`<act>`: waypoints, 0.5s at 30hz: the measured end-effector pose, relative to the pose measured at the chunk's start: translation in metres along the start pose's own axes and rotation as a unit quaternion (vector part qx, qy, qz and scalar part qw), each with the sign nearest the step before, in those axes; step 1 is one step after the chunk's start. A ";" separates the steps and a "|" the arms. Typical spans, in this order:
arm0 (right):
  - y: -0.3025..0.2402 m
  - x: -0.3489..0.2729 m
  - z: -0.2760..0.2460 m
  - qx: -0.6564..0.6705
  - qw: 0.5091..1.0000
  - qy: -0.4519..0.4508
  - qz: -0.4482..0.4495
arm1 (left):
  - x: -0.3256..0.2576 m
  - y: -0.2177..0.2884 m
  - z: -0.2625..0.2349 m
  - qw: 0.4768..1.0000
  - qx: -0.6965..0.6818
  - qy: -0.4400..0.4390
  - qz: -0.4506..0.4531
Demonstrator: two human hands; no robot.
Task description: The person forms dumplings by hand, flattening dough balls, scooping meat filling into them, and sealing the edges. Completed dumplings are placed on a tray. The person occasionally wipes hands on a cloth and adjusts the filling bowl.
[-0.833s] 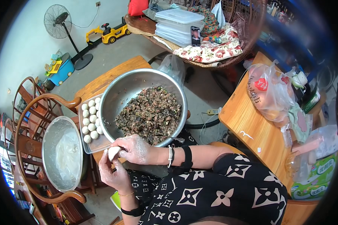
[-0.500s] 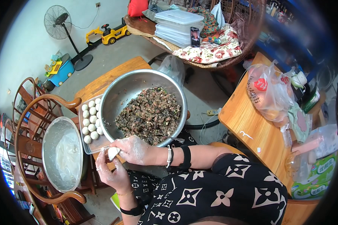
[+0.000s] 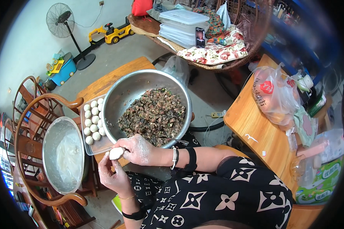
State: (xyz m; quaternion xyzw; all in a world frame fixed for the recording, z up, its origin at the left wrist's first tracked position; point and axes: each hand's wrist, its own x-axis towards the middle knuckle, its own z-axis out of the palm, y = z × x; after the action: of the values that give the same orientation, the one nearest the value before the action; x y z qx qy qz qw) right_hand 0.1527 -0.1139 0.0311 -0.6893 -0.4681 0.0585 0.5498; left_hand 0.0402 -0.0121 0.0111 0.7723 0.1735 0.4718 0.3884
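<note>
A small white piece of dough (image 3: 116,153), flattened and rounded, is pinched between the fingertips of both hands. My left hand (image 3: 114,176) holds it from below and the left, its fingers dusted with flour. My right hand (image 3: 138,150), also floury, grips its right side with thumb and fingers. Just beyond my hands stands a large metal bowl (image 3: 110,91) of dark, chopped filling (image 3: 153,116), with a spoon handle (image 3: 180,141) at its near rim. Left of the bowl, a clear tray (image 3: 99,148) holds several round white dough balls (image 3: 93,128).
A second metal bowl (image 3: 49,133) with whitish dough under plastic sits on a wooden armchair (image 3: 28,147) at left. A wooden table (image 3: 252,118) carrying a filled plastic bag (image 3: 275,99) stands at right. Behind are a rattan seat (image 3: 221,66) with plastic boxes (image 3: 183,28) and a phone (image 3: 200,37).
The dough between my fingers has turned and now shows a broader, rounder face. My fingers have shifted slightly around it.
</note>
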 end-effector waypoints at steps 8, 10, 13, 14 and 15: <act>-0.013 -0.002 -0.002 -0.199 0.978 -0.060 -0.027 | 0.004 0.009 -0.002 0.979 0.159 -0.032 0.126; -0.013 -0.001 -0.004 -0.143 0.986 -0.081 0.004 | 0.005 0.012 -0.001 0.984 0.138 -0.016 0.111; -0.004 -0.003 0.000 -0.053 0.998 -0.017 -0.021 | 0.003 0.006 -0.001 0.991 0.103 -0.007 0.082; -0.003 -0.002 0.001 -0.048 0.998 -0.007 -0.028 | 0.002 0.001 -0.004 0.991 0.105 -0.011 0.083; -0.002 -0.003 0.002 -0.043 0.998 0.004 -0.035 | 0.001 -0.002 -0.005 0.991 0.107 -0.014 0.084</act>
State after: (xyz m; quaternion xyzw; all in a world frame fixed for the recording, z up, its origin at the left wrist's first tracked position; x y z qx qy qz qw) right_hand 0.1485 -0.1146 0.0310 -0.6958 -0.4919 0.0163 0.5231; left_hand 0.0365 -0.0077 0.0119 0.8279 0.1521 0.4705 0.2649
